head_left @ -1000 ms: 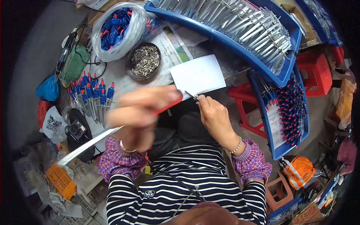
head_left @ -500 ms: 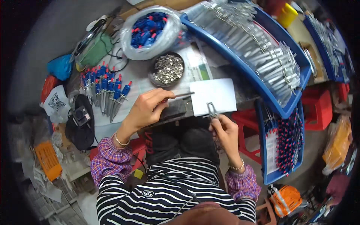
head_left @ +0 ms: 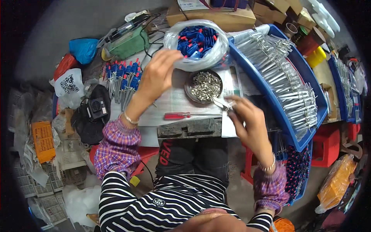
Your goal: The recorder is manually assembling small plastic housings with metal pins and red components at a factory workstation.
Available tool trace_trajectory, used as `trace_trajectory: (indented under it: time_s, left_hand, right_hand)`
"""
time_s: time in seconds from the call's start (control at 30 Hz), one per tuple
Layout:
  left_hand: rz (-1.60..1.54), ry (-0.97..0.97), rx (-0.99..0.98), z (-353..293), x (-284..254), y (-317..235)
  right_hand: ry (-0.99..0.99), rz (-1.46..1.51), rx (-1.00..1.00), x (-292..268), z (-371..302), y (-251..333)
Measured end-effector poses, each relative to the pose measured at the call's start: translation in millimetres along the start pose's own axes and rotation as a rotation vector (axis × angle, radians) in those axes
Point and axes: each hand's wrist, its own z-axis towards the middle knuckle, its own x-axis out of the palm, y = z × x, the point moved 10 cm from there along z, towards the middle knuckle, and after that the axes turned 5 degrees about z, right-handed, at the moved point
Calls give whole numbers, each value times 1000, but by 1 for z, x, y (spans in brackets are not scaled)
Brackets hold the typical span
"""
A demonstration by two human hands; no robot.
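My left hand (head_left: 157, 73) hangs above the table, its fingers stretched out and holding nothing. They reach up to the near left edge of a clear plastic bag (head_left: 170, 40) full of blue parts (head_left: 196, 40) with red tips. Pinched in my right hand (head_left: 247, 118) is a shiny metal clip-like piece (head_left: 222, 103), partly hidden by the fingers. It overlaps the near right rim of a round bowl (head_left: 187, 87) heaped with small silvery metal parts (head_left: 206, 86). A screwdriver (head_left: 177, 115) with a red handle lies between my hands, its shaft toward the right hand.
Blue-and-silver tools (head_left: 125, 77) with red tips lie at the left, beside a black shoe-like item (head_left: 92, 112). A large blue tray (head_left: 266, 110) of metal rods fills the right. A white card (head_left: 228, 127) lies at the table's front edge. A green box (head_left: 129, 42) stands behind.
My left hand has let go of the screwdriver and moved up toward the bag. My right hand has carried the metal piece up beside the bowl. The whole view has shifted too.
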Motion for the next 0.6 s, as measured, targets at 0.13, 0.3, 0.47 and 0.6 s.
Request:
trace_trajectory:
  time_s: [0.13, 0.3, 0.47, 0.6]
  left_hand:
    - [-83, 149, -44, 0, 31, 28]
    - [-92, 190, -7, -20, 42, 21]
    - [-124, 216, -18, -20, 42, 25]
    - [-150, 364, -212, -13, 48, 38]
  right_hand:
    - [110, -279, -187, 33, 69, -14]
    - [136, -404, -110, 54, 91, -49]
    - [133, -377, -88, 57, 91, -53]
    - [170, -400, -41, 62, 88, -62]
